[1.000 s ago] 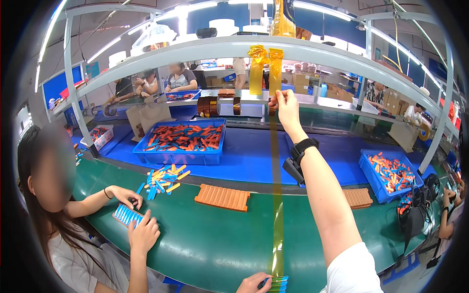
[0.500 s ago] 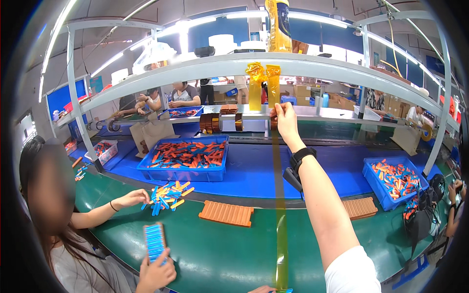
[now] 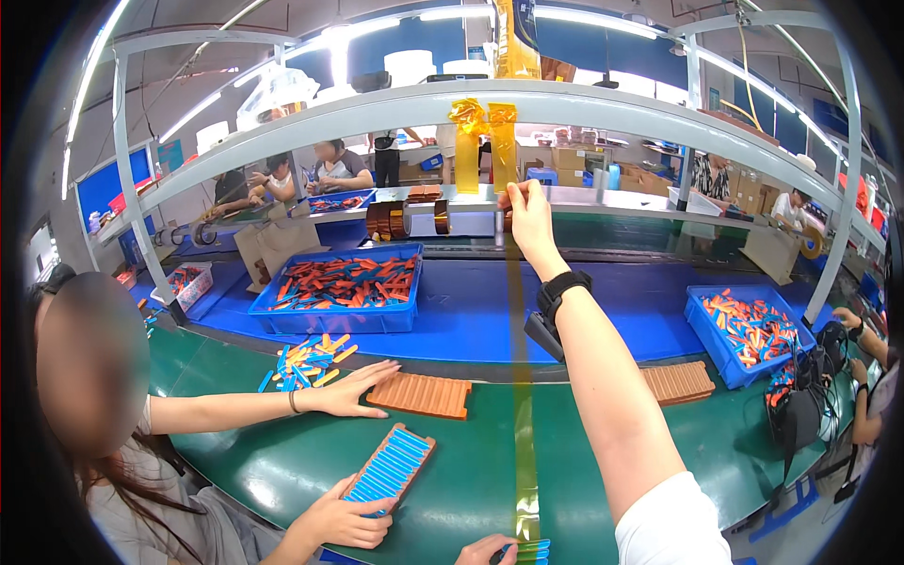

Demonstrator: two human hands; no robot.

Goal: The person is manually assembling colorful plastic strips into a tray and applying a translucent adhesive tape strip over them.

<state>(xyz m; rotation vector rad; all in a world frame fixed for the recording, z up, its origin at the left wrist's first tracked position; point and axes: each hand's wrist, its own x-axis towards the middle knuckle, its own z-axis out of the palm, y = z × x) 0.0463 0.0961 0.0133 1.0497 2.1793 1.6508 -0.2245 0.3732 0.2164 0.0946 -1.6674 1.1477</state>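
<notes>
My right hand (image 3: 530,221) reaches up to the rail, fingers pinched on a strip of amber clear tape (image 3: 524,414). From there the tape runs straight down across the green surface to my left hand (image 3: 488,549). That hand is partly cut off at the lower edge. Its fingers are closed at the near end of the tape, on a few blue flat sticks (image 3: 534,553). Dark amber tape rolls (image 3: 388,221) sit on the rail left of my right hand. Two amber tape strips (image 3: 503,151) hang from the upper beam above it.
At left, a co-worker's hand (image 3: 353,388) touches a brown ridged tray (image 3: 421,394); the other holds a tray of blue sticks (image 3: 391,471). Loose sticks (image 3: 311,361) lie behind. Another ridged tray (image 3: 678,382) and a blue bin (image 3: 744,330) stand right, a larger blue bin (image 3: 339,320) left.
More of my left hand and the blue sticks shows at the lower edge. My right hand stays at the tape. The co-worker has shifted the filled tray rightward and reached to the ridged tray.
</notes>
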